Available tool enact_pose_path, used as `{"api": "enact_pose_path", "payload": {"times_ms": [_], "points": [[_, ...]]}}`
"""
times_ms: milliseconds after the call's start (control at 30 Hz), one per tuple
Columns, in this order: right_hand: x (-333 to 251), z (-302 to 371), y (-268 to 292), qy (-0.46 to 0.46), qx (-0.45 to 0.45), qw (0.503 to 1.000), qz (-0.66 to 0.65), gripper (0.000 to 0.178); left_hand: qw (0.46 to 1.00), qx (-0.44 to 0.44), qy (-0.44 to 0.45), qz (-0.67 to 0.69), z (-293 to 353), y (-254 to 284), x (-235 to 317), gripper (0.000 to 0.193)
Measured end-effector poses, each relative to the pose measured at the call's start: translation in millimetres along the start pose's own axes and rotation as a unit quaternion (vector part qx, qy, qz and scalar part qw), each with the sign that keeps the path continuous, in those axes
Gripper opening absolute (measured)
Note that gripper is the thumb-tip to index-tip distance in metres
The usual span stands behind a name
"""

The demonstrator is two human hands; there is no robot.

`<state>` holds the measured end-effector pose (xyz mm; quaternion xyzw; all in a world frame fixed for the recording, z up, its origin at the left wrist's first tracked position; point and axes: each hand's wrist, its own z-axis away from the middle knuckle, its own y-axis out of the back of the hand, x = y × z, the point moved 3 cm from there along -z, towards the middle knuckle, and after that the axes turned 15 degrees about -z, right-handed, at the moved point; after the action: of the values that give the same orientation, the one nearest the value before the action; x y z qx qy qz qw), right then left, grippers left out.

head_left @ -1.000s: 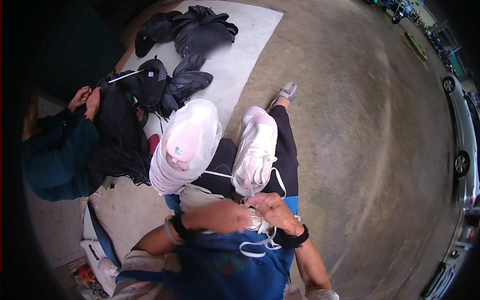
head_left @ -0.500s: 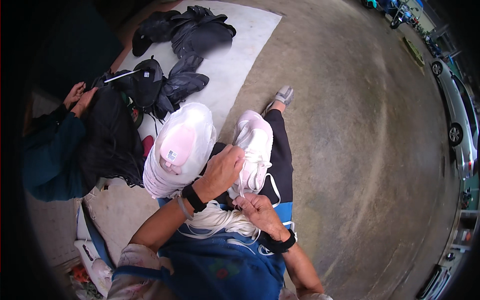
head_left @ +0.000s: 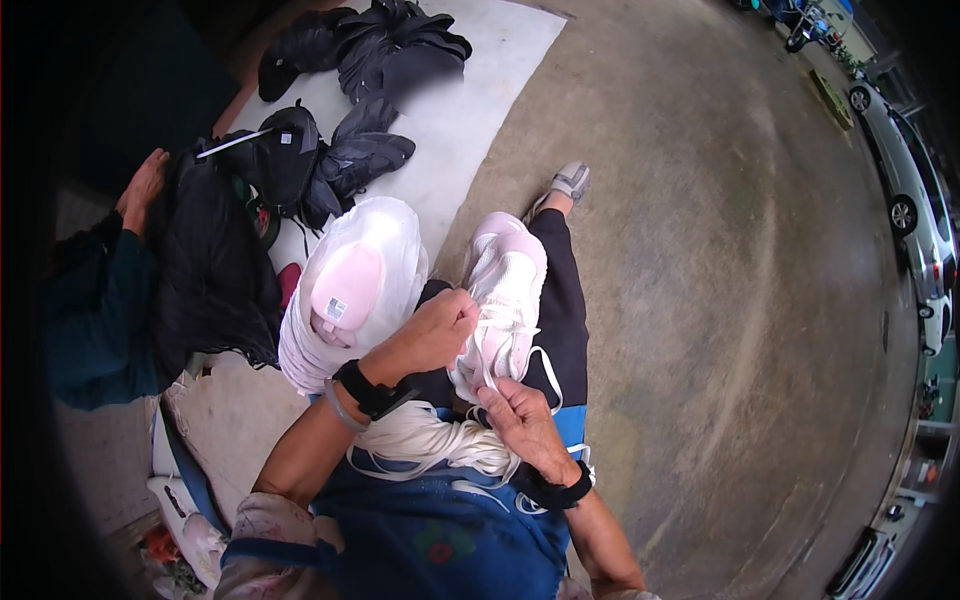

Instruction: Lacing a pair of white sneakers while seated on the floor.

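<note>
A pink and white shoe upper (head_left: 507,268) lies across my lap, toe pointing away, with a white shoelace (head_left: 486,357) through its eyelets. At its left edge, my left hand (head_left: 440,335) is closed, its fingertips pressed together against the laced part; what they pinch is hidden. My right hand (head_left: 524,420) pinches the lace close to the upper's near end. A thick bundle of loose white shoelaces (head_left: 425,440) rests on my blue apron (head_left: 430,535) below both hands. To the left, pink soles or uppers (head_left: 350,285) stand stacked in a clear plastic bag (head_left: 405,235).
Several black shoe uppers (head_left: 370,155) are piled on a white sheet (head_left: 500,60) ahead. At the left, a co-worker's hand (head_left: 145,185) is raised beside dark material (head_left: 210,270). Concrete floor (head_left: 700,300) extends right, toward a parked silver car (head_left: 915,180).
My left hand has shifted slightly left, and its fist has turned. My right hand stays near the upper's near end. The co-worker's hands have moved up and left.
</note>
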<state>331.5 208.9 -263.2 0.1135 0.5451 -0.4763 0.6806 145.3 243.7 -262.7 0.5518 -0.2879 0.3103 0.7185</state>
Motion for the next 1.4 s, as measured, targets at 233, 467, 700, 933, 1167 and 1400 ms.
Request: {"api": "enact_pose_path", "payload": {"times_ms": [233, 467, 700, 933, 1167, 1400], "points": [[-13, -6, -4, 0.015, 0.017, 0.996, 0.084, 0.023, 0.933, 0.18, -0.176, -0.256, -3, -17, 4, 0.006], [-24, -7, -10, 0.009, 0.033, 0.994, 0.106, 0.023, 0.995, -0.059, 0.068, 0.042, -1, 12, 28, 0.015], [-17, -11, -18, 0.015, 0.017, 0.992, 0.127, 0.021, 0.998, -0.039, 0.05, 0.016, 0, 13, 6, 0.024], [-10, -10, -16, 0.026, 0.03, 0.997, 0.072, 0.025, 0.991, -0.054, 0.038, 0.116, -2, 18, 6, 0.023], [-30, -4, -14, 0.04, 0.038, 0.985, 0.164, 0.023, 0.987, -0.072, 0.087, 0.115, -3, 21, -5, 0.022], [-50, -12, 12, 0.112, 0.221, 0.932, 0.264, 0.026, 0.982, -0.043, 0.039, 0.178, -8, 14, -8, 0.021]]}}
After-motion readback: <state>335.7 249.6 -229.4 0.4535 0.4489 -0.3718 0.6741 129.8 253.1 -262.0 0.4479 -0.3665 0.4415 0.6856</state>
